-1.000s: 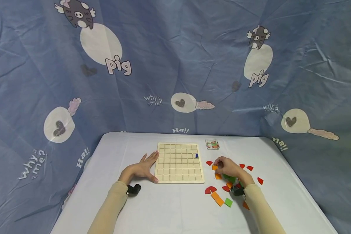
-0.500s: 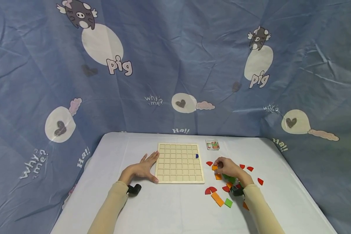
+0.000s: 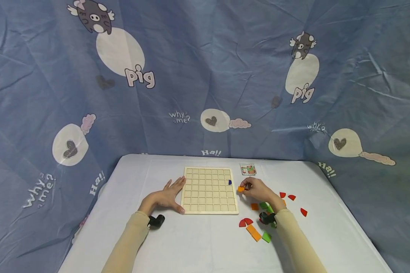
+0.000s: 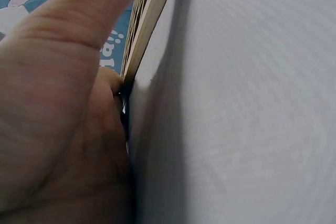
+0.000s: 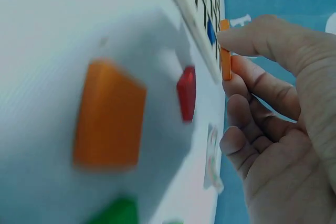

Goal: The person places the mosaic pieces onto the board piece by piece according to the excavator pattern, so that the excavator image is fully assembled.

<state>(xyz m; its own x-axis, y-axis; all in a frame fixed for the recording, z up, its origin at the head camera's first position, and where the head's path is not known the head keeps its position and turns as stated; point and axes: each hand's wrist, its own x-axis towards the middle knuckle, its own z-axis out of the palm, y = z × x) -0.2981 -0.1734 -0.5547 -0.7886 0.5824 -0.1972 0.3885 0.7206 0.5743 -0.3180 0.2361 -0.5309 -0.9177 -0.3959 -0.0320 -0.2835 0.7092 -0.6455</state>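
A wooden grid board (image 3: 210,190) lies flat on the white table, with one small blue piece (image 3: 230,182) in a cell near its right edge. My left hand (image 3: 167,197) lies flat and open on the table, its fingers against the board's left edge (image 4: 149,24). Just off the board's right edge my right hand (image 3: 256,189) pinches a small orange square tile (image 3: 241,189) between thumb and fingers. In the right wrist view the orange tile (image 5: 225,51) hangs edge-on near the board's edge (image 5: 191,19) and the blue piece (image 5: 210,31).
Loose red, orange and green pieces (image 3: 256,227) are scattered right of the board. A small picture card (image 3: 248,169) lies beyond them. Black wrist cameras (image 3: 156,222) sit on both forearms. A blue printed cloth (image 3: 205,76) hangs behind the table.
My right hand has lifted an orange tile from the pile and carried it left toward the board's right edge. The left hand has stayed where it was.
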